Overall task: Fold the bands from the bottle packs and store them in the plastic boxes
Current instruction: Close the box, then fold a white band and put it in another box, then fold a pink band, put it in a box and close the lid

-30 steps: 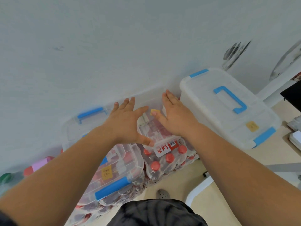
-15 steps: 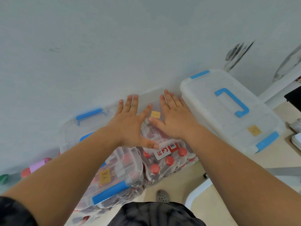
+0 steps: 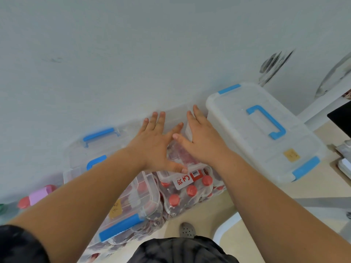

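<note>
Both hands lay flat, fingers straight and spread, gripping nothing. The left hand (image 3: 153, 149) and right hand (image 3: 201, 143) sat side by side, thumbs nearly touching, pressing the lid of a clear box (image 3: 171, 118). The band (image 3: 187, 180), white and red with a barcode, sat on the pack (image 3: 186, 196) just below the left thumb.

The band looked thin, soft and light, and was likely stuck to the wrap. Best taken by pinching a free end and peeling, not by the middle. The box looked stiff, light and slick, so best held by the rim.

The band's ends ran out of sight under the box edge. Reddish stuff showed through the lid, but I couldn't tell what it was. Couldn't tell either whether the lid was latched, since the hands covered it. A white box (image 3: 266, 130) was just right of the right hand. The left forearm hid much of another box (image 3: 133, 202).
</note>
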Action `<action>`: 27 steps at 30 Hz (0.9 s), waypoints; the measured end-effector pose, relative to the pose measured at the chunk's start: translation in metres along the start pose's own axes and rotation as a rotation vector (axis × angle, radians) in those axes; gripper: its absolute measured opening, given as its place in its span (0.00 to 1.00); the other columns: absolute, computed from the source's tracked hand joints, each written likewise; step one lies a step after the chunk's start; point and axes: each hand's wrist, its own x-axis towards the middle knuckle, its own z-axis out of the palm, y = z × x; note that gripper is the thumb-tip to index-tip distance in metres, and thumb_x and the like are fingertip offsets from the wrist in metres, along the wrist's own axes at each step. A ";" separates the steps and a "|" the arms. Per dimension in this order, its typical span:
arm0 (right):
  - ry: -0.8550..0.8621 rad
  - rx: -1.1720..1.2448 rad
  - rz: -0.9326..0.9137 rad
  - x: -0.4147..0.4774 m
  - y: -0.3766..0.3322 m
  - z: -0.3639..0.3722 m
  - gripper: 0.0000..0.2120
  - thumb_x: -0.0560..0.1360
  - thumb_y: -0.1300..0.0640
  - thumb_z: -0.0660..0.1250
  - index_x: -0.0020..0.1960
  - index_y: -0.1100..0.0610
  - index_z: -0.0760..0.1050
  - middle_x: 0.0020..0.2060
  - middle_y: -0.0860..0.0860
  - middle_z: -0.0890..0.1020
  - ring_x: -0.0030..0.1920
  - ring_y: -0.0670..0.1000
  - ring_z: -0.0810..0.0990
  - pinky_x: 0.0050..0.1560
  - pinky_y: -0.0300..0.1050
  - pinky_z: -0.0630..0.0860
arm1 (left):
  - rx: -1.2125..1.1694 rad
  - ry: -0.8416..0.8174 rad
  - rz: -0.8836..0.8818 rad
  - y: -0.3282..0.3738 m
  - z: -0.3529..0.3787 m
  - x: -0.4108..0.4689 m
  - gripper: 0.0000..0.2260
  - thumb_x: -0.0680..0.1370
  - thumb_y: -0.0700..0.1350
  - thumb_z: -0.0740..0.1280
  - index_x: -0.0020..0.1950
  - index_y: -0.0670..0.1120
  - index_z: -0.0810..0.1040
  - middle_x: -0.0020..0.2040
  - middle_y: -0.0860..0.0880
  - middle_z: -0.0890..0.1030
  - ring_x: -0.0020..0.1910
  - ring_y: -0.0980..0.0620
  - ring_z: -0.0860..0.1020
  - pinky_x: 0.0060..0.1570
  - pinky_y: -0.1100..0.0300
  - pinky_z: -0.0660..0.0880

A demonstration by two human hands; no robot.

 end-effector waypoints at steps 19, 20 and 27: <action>-0.043 -0.227 -0.069 -0.010 0.003 0.002 0.34 0.83 0.39 0.43 0.82 0.58 0.46 0.83 0.53 0.46 0.82 0.52 0.41 0.81 0.53 0.42 | -0.016 0.034 -0.094 0.006 -0.015 -0.009 0.62 0.58 0.85 0.51 0.79 0.52 0.32 0.80 0.42 0.36 0.79 0.42 0.36 0.77 0.42 0.39; -0.027 -0.219 -0.085 -0.011 0.000 0.001 0.34 0.84 0.40 0.45 0.82 0.58 0.47 0.83 0.53 0.47 0.82 0.52 0.42 0.81 0.54 0.43 | -0.032 0.063 -0.104 0.004 -0.017 -0.016 0.61 0.59 0.85 0.51 0.79 0.52 0.32 0.81 0.43 0.37 0.80 0.43 0.37 0.78 0.43 0.38; 0.058 -0.094 -0.251 -0.019 -0.079 -0.008 0.29 0.84 0.42 0.52 0.80 0.55 0.59 0.81 0.55 0.57 0.81 0.55 0.53 0.80 0.51 0.52 | -0.152 0.449 -0.218 -0.042 -0.013 -0.102 0.43 0.70 0.76 0.53 0.78 0.53 0.61 0.78 0.46 0.64 0.76 0.43 0.62 0.75 0.45 0.60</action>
